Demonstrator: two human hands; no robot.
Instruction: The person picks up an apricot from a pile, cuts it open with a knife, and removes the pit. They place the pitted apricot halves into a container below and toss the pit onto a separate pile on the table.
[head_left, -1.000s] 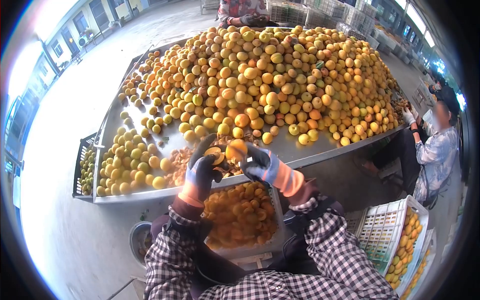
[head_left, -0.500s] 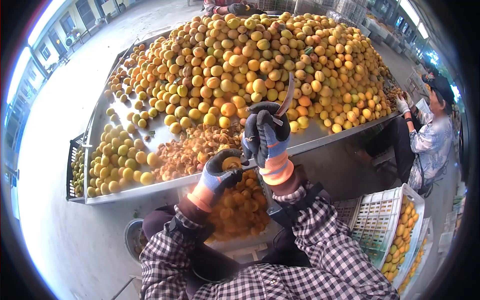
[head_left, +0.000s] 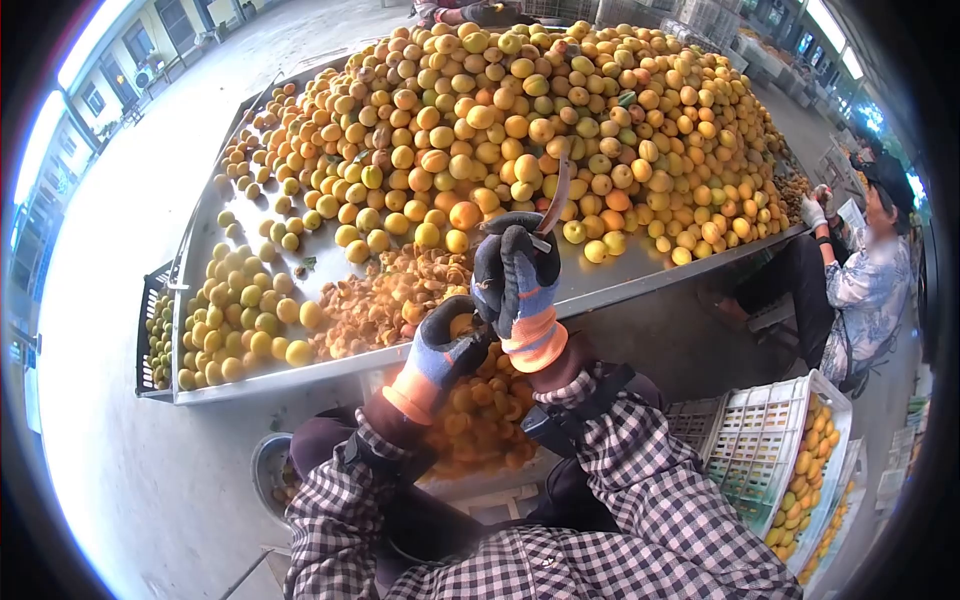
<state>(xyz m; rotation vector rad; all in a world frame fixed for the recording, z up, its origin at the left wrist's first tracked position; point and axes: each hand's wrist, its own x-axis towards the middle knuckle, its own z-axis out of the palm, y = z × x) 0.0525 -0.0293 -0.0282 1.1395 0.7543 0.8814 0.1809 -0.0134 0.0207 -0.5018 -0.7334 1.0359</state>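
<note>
At the near left corner of the desk (head_left: 300, 378), small yellow fruits (head_left: 240, 320) lie in a bunch. A brown heap of cut bits (head_left: 390, 300) sits just beside them. Over the near edge, the left hand (head_left: 435, 360) is closed on a piece of orange fruit (head_left: 462, 325), above the box of cut fruit (head_left: 480, 425). The right hand (head_left: 518, 275) is just above it, wrapped tight on a knife (head_left: 553, 200) with its blade pointing up. The hands almost touch.

To do this well, I think the left hand should hold the piece right over the box, so it lands inside and not on the floor. The right hand should turn the sharp blade away from the left fingers.

Behind them, the big fruit pile (head_left: 560, 110) fills the desk. By the far right edge, another person (head_left: 870, 280) sits.
</note>
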